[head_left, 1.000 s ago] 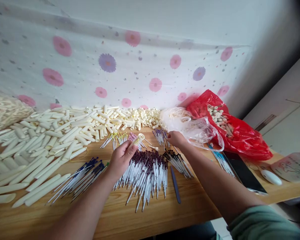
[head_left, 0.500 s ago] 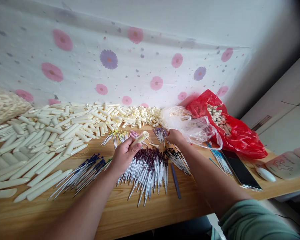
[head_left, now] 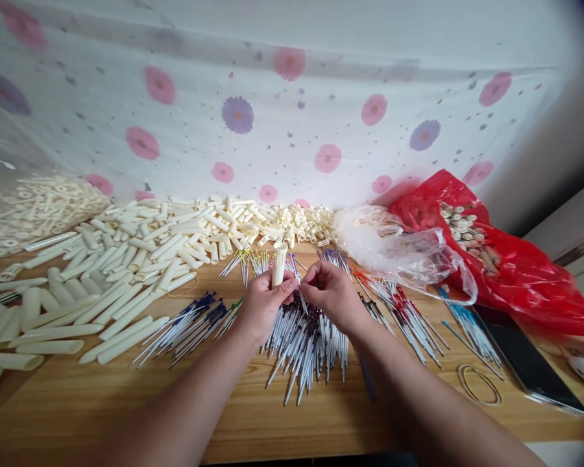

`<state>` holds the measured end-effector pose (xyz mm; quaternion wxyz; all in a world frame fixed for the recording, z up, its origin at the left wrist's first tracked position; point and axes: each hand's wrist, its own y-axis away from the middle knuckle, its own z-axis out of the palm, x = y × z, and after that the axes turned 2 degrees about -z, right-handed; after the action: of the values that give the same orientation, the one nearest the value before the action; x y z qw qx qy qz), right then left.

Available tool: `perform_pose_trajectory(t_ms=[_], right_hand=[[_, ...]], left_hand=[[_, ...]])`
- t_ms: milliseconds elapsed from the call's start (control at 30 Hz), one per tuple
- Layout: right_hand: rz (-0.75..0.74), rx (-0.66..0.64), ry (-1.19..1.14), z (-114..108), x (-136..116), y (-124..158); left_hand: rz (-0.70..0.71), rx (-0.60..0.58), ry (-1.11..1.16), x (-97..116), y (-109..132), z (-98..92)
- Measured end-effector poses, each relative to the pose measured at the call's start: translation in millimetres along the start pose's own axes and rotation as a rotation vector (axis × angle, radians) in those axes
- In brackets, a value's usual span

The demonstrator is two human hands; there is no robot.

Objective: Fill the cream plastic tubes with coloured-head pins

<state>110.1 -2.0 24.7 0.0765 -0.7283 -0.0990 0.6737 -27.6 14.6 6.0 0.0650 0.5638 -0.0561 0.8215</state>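
Holds a cream plastic tube (head_left: 279, 267) nearly upright in the left hand (head_left: 263, 303), thumb and fingers wrapped around its lower part, above the far edge of the maroon-tipped refill bunch (head_left: 311, 350). Pinches a thin refill (head_left: 294, 269), apparently purple-tipped but small and partly hidden, between thumb and fingertips of the right hand (head_left: 331, 293), just beside the tube and above that same bunch. Has blue-tipped refills (head_left: 189, 329) lying left of the bunch, red-tipped refills (head_left: 413, 324) right of it, and a red plastic bag (head_left: 530, 279) well beyond on its right.
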Motion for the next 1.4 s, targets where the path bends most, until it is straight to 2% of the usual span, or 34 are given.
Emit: perform_pose_trajectory(t_ms=[300,533,700,1000,1100,1167,1300,1400], right_hand=[[0.006,0.091,0.012,8,5,4],[-0.018,0.176,0.045,14,10,7],[-0.047,0.126,0.1,15,13,8],[-0.174,0.056,0.42,19,15,15],[-0.071,0.052,0.603,-4,12,0],[0.066,0.019,0.87,-32,12,-16],[0.22,0.11,1.107,-89,24,-49],[0.298,0.108,1.229,-107,39,-58]], left_hand=[[-0.05,0.074,0.037,1,-1,3.8],[-0.048,0.084,0.016,3,1,3.3],[-0.023,0.064,-0.03,-1,0,0.0],[-0.019,0.07,0.025,2,-1,1.1],[-0.003,0.072,-0.028,1,-3,-0.8],[0.011,0.096,-0.035,1,-4,-2.3],[0.025,0.103,-0.028,2,-5,-4.7],[0.028,0.09,-0.056,2,-4,-6.1]])
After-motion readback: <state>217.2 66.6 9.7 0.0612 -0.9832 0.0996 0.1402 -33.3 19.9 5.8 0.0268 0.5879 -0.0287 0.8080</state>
